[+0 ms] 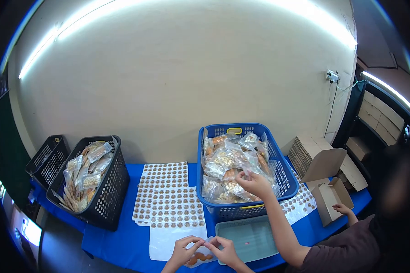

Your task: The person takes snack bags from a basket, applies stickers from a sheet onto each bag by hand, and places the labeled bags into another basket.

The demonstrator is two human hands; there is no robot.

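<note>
Close to the front edge of the blue table, my left hand (185, 250) and my right hand (224, 251) pinch the top of a clear plastic packet (199, 259). Orange-brown pieces show in its lower part; what they are, I cannot tell. Just beyond my hands lie sheets of round stickers (171, 200), with a bare white strip (166, 241) nearest me. A pale green tray (248, 239) sits right beside my right hand. Behind the tray stands a blue basket (214, 211) heaped with packets of pale and orange food (225, 159).
A co-worker's hand (253, 183) reaches over the blue basket; their other hand (341, 208) is at an open cardboard box (330, 200). Flattened boxes (305, 152) stack behind. At left, a black basket (107, 195) holds packets, near another black basket (48, 159).
</note>
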